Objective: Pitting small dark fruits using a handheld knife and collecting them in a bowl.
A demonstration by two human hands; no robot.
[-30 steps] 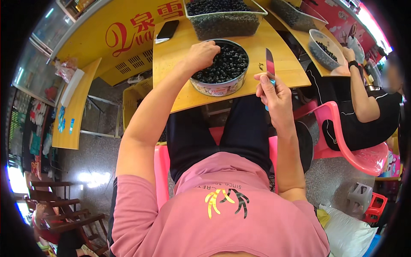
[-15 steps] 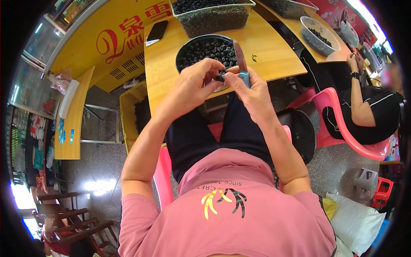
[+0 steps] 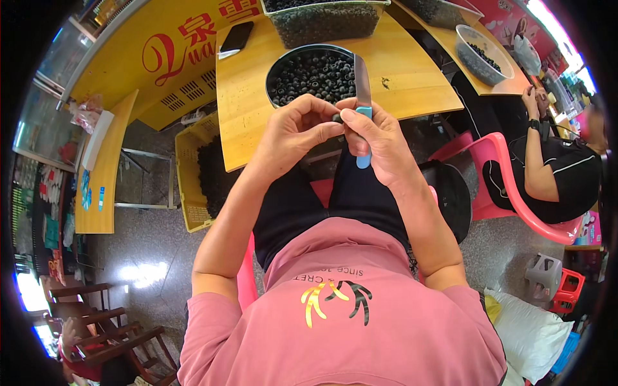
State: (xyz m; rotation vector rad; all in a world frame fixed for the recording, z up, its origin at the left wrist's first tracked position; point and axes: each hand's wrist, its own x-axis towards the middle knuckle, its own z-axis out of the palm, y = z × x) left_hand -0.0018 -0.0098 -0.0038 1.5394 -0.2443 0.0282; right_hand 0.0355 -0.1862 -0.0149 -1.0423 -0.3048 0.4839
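Both hands meet just in front of the person's chest, over the lap and short of the table [image 3: 244, 109] edge. The left hand [image 3: 293, 132] is closed narrow, thumb and fingertips pinching a small dark nut [image 3: 337, 118] and turning it toward the blade; only a sliver of it shows between the fingers. The right hand [image 3: 380, 138] is wrapped around a knife [image 3: 362, 90], its blue handle poking out below the fist and the blade standing up past the knuckles, edge beside the nut, thumb braced along the handle, which looks like a grip chosen for short controlled cuts rather than chopping. Just beyond the hands, on the table, sits a round bowl [image 3: 277, 67] heaped with more of the same dark nuts, near enough to reach without leaning. Farther off lies a clear tub [image 3: 322, 22] of them, and to the left of it a phone [image 3: 236, 37]. Down to the left of the left hand, on the floor, a yellow crate [image 3: 187, 167] holds a dark heap, seemingly placed to catch what drops. To the right another person [image 3: 547, 167] sits in a pink chair [image 3: 508, 193].
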